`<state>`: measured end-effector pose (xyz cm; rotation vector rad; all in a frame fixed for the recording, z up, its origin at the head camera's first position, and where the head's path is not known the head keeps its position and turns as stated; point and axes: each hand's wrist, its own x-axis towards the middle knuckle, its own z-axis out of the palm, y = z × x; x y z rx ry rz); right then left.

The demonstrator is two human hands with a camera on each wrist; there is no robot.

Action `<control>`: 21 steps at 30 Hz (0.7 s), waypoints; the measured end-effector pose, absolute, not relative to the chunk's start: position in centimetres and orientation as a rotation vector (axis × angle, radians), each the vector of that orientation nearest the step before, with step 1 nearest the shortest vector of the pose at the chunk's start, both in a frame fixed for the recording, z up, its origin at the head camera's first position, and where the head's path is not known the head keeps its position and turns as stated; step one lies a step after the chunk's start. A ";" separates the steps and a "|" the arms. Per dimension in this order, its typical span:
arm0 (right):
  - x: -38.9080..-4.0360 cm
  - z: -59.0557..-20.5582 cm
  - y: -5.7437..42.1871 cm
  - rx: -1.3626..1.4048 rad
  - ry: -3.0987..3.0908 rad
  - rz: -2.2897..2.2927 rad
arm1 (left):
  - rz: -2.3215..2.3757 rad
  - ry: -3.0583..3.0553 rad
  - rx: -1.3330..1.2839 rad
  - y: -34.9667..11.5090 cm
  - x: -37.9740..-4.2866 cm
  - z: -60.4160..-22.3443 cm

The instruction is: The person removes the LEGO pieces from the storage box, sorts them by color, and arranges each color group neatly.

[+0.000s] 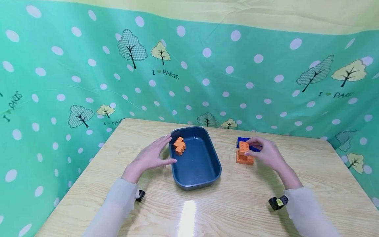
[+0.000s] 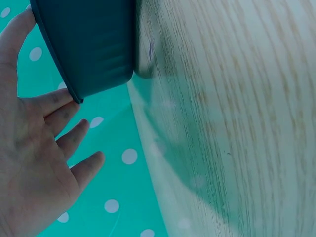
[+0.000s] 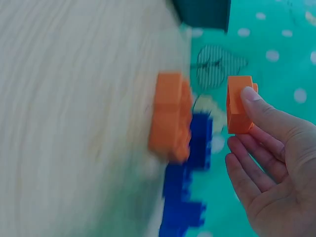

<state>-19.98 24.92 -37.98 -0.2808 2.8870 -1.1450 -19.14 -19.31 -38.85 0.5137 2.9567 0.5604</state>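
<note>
In the head view my left hand is at the left side of a dark blue rectangular tray. Thumb and fingertips touch its rim, the fingers spread fairly straight. Inside the tray, against that side, lie joined orange toy bricks. My right hand pinches an orange toy brick between thumb and fingers, raised off the table in the right wrist view. Below it on the table sit more orange bricks, with several blue bricks behind them, partly hidden by the hand in the head view.
A light wood table carries everything, with a bright glare patch near its front. Behind it hangs a green dotted curtain with printed trees. Black wrist cameras are strapped at both sleeves.
</note>
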 end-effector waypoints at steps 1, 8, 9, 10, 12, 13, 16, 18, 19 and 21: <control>-19.8 -38.1 25.6 -0.262 2.892 -1.141 | 0.558 2.957 0.512 -19.3 -19.1 -38.8; -18.7 -39.3 29.1 -0.208 2.938 -1.107 | 0.560 2.956 0.513 -19.2 -19.1 -38.8; -18.6 -39.5 29.4 -0.203 2.944 -1.100 | 0.559 2.957 0.513 -19.3 -19.1 -38.8; -18.4 -39.6 29.7 -0.203 2.949 -1.092 | 0.557 2.958 0.513 -19.3 -19.2 -38.8; -18.3 -40.0 30.1 -0.195 2.951 -1.080 | 0.558 2.958 0.511 -19.3 -19.2 -38.8; -18.3 -40.2 30.3 -0.190 2.950 -1.070 | 0.556 2.960 0.512 -19.3 -19.2 -38.8; -18.3 -40.8 30.5 -0.186 2.944 -1.019 | 0.561 2.955 0.511 -19.3 -19.2 -38.7; -18.3 -41.2 30.6 -0.186 2.938 -0.998 | 0.567 2.955 0.511 -19.3 -19.2 -38.8; -18.4 -41.3 30.5 -0.192 2.942 -0.982 | 0.570 2.956 0.510 -19.3 -19.2 -38.8; -18.4 -41.6 30.3 -0.205 2.939 -0.971 | 0.581 2.954 0.513 -19.3 -19.1 -38.9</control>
